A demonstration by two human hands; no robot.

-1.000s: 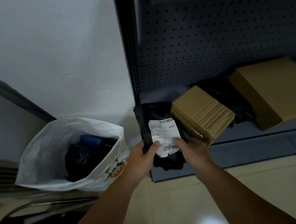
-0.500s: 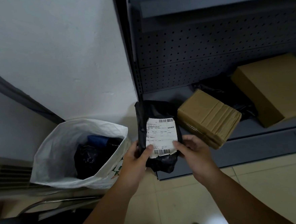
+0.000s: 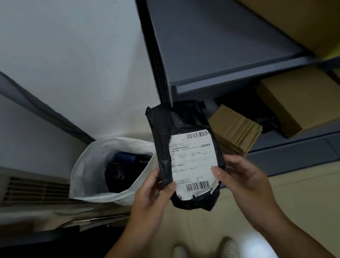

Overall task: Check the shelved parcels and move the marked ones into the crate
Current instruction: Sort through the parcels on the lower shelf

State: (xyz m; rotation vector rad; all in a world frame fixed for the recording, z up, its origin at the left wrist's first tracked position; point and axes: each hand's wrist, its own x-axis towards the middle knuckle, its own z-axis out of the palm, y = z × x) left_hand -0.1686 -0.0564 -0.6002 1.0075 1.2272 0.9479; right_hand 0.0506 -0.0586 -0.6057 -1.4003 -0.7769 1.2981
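Head view: both hands hold one black parcel [image 3: 176, 120] upright in the air, in front of the shelf [image 3: 297, 154] and above the floor, its white label [image 3: 193, 159] turned to the camera. The left hand [image 3: 147, 195] grips the lower left edge with its thumb pressed just at the label's corner. The right hand [image 3: 245, 178] grips the lower right edge, thumb flat on the label's margin. The other fingers of both hands curl behind the parcel and are hidden.

The step in hand looks like the check: reading the label for a mark. To do it well, keep the thumbs off the print. The label's lower edge is torn and lifting, so a sliding thumb could tear it further. The light is dim and the small text is blurred here, so tilting the face toward the light should help. Whether any mark is there I cannot tell.

No crate shows. A white sack [image 3: 83, 171] stands open on the floor just left of the parcel, with dark bags inside — probably the drop point. If the parcel is marked, one hand should be enough to lower the soft pack into the sack's mouth. If not, it belongs back on the shelf beside the ridged carton [image 3: 235, 130].
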